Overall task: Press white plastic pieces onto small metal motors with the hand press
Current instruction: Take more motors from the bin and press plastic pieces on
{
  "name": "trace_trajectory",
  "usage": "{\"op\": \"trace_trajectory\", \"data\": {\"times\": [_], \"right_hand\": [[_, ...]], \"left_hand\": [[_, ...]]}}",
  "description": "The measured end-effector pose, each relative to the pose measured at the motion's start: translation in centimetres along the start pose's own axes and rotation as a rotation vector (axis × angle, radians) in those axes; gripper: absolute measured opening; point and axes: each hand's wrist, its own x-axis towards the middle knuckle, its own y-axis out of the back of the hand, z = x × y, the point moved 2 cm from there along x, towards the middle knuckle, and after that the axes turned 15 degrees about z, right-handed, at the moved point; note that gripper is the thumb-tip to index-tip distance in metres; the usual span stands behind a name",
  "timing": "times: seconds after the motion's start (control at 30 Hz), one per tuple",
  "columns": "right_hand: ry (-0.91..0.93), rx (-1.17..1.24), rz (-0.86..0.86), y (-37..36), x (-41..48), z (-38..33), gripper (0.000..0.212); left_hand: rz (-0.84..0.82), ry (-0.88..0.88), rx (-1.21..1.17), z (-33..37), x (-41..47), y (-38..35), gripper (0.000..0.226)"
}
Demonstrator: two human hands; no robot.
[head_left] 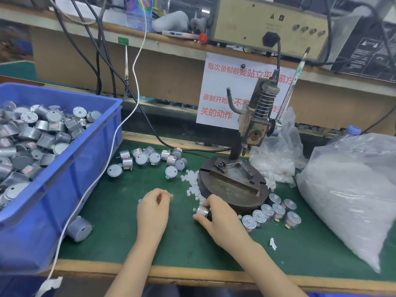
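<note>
Motor (202,211): small silver cylinder, tipped on its side, just in front of the hand press (233,185) base. White plastic pieces (192,181) heaped against that base. Green surface (128,243); blue bin (64,189) of motors at left; cluttered shelf (171,42) behind. Right hand (220,217): fingers curled round the motor. Left hand (153,207): fingers pinching a tiny white piece (170,195).
</note>
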Motion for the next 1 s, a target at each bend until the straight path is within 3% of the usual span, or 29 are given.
{"op": "trace_trajectory", "data": {"times": [0.13,0.2,0.27,0.37,0.5,0.6,0.77,1.0], "right_hand": [[0.073,-0.166,-0.042,0.6,-0.8,0.3,0.053],[0.1,-0.177,-0.06,0.9,-1.3,0.2,0.044],[0.083,-0.035,-0.057,1.4,-1.4,0.0,0.037],[-0.043,0.234,0.142,3.2,0.1,0.7,0.028],[-0.306,0.378,0.351,5.4,3.3,3.0,0.018],[-0.35,0.286,0.409,5.3,4.5,4.4,0.029],[-0.275,0.078,0.508,4.0,5.3,5.5,0.038],[-0.257,-0.108,0.436,4.0,7.6,6.5,0.04]], "left_hand": [[-0.002,-0.005,0.006,0.0,-0.1,0.0,0.026],[-0.005,-0.001,0.005,0.1,-0.1,-0.1,0.026],[-0.007,0.003,0.013,0.1,0.0,-0.1,0.026],[-0.007,-0.001,0.013,0.0,0.0,0.0,0.027],[-0.006,-0.001,0.014,-0.1,-0.1,0.1,0.025],[-0.004,0.009,0.006,0.0,-0.1,0.1,0.023],[-0.009,0.009,0.017,-0.2,-0.1,-0.1,0.024],[-0.011,0.018,0.022,-0.2,0.1,-0.2,0.025]]}}
